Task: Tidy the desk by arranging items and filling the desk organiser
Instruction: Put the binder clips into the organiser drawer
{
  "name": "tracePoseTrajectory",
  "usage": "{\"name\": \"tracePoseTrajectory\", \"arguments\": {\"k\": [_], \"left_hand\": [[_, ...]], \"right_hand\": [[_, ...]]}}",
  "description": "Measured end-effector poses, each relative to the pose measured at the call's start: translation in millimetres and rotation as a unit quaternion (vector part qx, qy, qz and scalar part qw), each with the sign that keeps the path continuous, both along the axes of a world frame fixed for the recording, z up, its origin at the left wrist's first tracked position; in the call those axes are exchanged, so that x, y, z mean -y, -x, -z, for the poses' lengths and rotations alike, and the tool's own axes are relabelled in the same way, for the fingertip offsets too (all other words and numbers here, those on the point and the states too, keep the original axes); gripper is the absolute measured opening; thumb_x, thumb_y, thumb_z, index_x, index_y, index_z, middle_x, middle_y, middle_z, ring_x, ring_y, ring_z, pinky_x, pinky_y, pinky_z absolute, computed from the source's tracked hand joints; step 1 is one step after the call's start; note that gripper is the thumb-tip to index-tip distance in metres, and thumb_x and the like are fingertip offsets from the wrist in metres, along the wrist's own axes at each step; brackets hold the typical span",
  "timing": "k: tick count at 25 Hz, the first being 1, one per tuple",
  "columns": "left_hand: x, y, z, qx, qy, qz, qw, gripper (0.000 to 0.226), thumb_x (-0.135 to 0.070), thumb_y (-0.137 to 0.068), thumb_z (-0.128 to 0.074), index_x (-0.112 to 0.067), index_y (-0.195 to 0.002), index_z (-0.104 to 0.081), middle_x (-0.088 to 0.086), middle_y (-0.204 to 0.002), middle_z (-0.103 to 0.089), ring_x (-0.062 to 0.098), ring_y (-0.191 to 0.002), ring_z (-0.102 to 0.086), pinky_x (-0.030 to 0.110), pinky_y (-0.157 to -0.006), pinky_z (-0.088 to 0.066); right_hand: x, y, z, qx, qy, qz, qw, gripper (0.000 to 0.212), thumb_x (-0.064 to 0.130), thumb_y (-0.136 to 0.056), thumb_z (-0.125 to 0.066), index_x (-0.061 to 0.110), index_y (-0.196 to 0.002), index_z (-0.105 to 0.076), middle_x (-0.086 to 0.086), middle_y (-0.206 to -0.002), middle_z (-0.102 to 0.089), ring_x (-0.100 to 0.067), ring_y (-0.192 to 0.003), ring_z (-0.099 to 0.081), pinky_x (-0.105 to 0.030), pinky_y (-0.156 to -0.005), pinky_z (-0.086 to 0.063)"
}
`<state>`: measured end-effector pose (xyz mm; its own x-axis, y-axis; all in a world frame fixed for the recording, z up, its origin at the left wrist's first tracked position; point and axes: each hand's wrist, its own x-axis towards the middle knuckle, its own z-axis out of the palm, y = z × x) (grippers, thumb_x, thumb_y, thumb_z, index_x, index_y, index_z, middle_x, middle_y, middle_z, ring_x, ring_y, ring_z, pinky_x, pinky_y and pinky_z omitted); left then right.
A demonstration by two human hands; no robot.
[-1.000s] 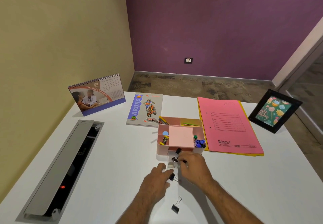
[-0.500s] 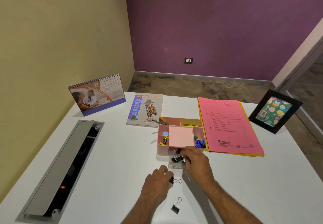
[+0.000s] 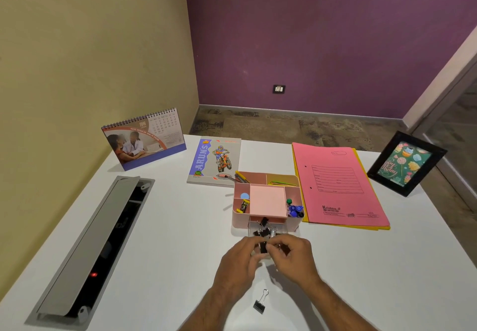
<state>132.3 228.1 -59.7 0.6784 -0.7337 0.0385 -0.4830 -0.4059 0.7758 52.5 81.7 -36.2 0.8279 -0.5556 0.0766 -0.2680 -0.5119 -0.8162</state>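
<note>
Both my hands have come together at the mouth of the organiser's clear drawer. A moment ago my left hand (image 3: 238,266) was flat on the desk over a binder clip while my right hand (image 3: 294,255) reached into the drawer alone; now the left has lifted that clip and brought it forward, and the two hands meet over it. The held clip (image 3: 263,246) sits between my fingertips, left fingers curled around it and right fingers pinching at it too, though which hand bears it I cannot tell.

Nearest me, toward the desk's (image 3: 180,240) front edge, a last loose clip (image 3: 259,306) lies on its side between my forearms, untouched. So one clip is about to go in and one is left to fetch.

Just past my knuckles the drawer (image 3: 260,230) stands pulled out from the pink organiser (image 3: 238,221), with several black clips already piled in it. Above, the organiser's top holds a pink note pad (image 3: 267,199), blue-capped bits at its right compartment and pencils at the back.

Farther on, the notebook (image 3: 214,161) lies behind the organiser, the pink folder (image 3: 335,183) to its right, the calendar (image 3: 144,138) at the far left corner and the photo frame (image 3: 405,164) at the far right edge. These look settled, I judge; the clips are the remaining work.
</note>
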Motion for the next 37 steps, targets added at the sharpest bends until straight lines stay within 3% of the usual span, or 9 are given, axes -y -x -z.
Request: {"name": "tracePoseTrajectory", "arguments": {"k": [4, 7, 11, 15, 18, 20, 26, 32, 37], "left_hand": [[2, -1, -8, -0.031, 0.016, -0.030, 0.999, 0.037, -0.028, -0.094, -0.057, -0.045, -0.126, -0.049, -0.027, -0.112, -0.057, -0.002, -0.089, -0.055, 0.010, -0.077, -0.042], [2, 1, -12, -0.060, -0.014, -0.046, 0.997, 0.030, -0.047, -0.086, -0.064, -0.044, -0.112, -0.049, -0.026, -0.099, -0.057, -0.002, -0.081, -0.056, 0.010, -0.070, -0.042], [-8, 9, -10, 0.023, -0.136, 0.039, 0.990, 0.040, -0.066, -0.071, -0.060, -0.032, -0.084, -0.045, -0.017, -0.072, -0.048, 0.005, -0.068, -0.049, 0.024, -0.064, -0.041], [-10, 23, -8, 0.061, -0.259, 0.149, 0.952, 0.053, -0.063, -0.058, -0.067, -0.026, -0.092, -0.049, -0.008, -0.093, -0.056, 0.019, -0.084, -0.056, 0.034, -0.072, -0.044], [-9, 29, 0, 0.073, -0.294, 0.165, 0.939, 0.045, -0.049, -0.064, -0.069, -0.022, -0.095, -0.051, 0.000, -0.102, -0.056, 0.026, -0.090, -0.056, 0.034, -0.071, -0.040], [-11, 28, 6, 0.061, -0.290, 0.152, 0.943, 0.038, -0.045, -0.068, -0.067, -0.021, -0.094, -0.053, 0.001, -0.104, -0.057, 0.027, -0.092, -0.057, 0.032, -0.070, -0.038], [-15, 23, 13, 0.051, -0.195, 0.097, 0.975, 0.024, -0.040, -0.074, -0.058, -0.023, -0.092, -0.058, -0.009, -0.090, -0.053, 0.017, -0.087, -0.056, 0.026, -0.069, -0.038], [-7, 23, -4, 0.037, 0.043, 0.033, 0.998, 0.023, -0.039, -0.080, -0.067, -0.026, -0.098, -0.064, -0.021, -0.089, -0.053, 0.002, -0.075, -0.051, 0.007, -0.068, -0.039], [12, 14, -18, 0.044, 0.148, -0.017, 0.988, 0.024, -0.029, -0.079, -0.072, -0.028, -0.102, -0.066, -0.019, -0.092, -0.056, 0.003, -0.073, -0.056, 0.018, -0.069, -0.051]], "right_hand": [[1, -7, -10, -0.005, -0.107, 0.030, 0.994, 0.021, 0.003, -0.076, -0.076, 0.023, -0.080, -0.079, 0.013, -0.074, -0.074, -0.010, -0.074, -0.069, -0.027, -0.071, -0.059], [4, -12, -17, 0.009, -0.111, 0.064, 0.992, 0.022, 0.002, -0.076, -0.077, 0.023, -0.080, -0.078, 0.011, -0.072, -0.074, -0.007, -0.073, -0.069, -0.024, -0.070, -0.059], [12, -20, -22, 0.013, -0.003, 0.070, 0.997, 0.017, 0.003, -0.079, -0.074, 0.014, -0.090, -0.079, 0.009, -0.086, -0.074, -0.003, -0.081, -0.067, -0.021, -0.080, -0.056], [16, -27, -16, -0.063, 0.154, -0.003, 0.986, 0.020, 0.003, -0.085, -0.064, 0.012, -0.098, -0.077, 0.001, -0.097, -0.075, -0.013, -0.089, -0.065, -0.018, -0.087, -0.049], [15, -28, -12, -0.102, 0.205, -0.064, 0.971, 0.020, 0.003, -0.087, -0.057, 0.012, -0.093, -0.074, -0.001, -0.096, -0.073, -0.016, -0.086, -0.064, -0.024, -0.082, -0.054], [14, -28, -11, -0.103, 0.218, -0.082, 0.967, 0.023, 0.002, -0.086, -0.054, 0.011, -0.094, -0.074, -0.001, -0.098, -0.073, -0.017, -0.088, -0.065, -0.017, -0.077, -0.049], [12, -22, -5, -0.076, 0.219, -0.068, 0.970, 0.028, 0.009, -0.085, -0.060, 0.015, -0.109, -0.073, 0.004, -0.111, -0.071, -0.014, -0.104, -0.062, -0.018, -0.094, -0.043], [12, -9, -11, 0.015, 0.016, 0.073, 0.997, 0.016, 0.011, -0.079, -0.073, 0.025, -0.087, -0.076, 0.021, -0.078, -0.070, -0.002, -0.077, -0.064, -0.015, -0.070, -0.051], [10, -5, -14, 0.028, -0.105, 0.036, 0.993, 0.025, 0.004, -0.077, -0.076, 0.028, -0.077, -0.075, 0.010, -0.075, -0.073, -0.011, -0.069, -0.067, -0.022, -0.063, -0.054]]}}
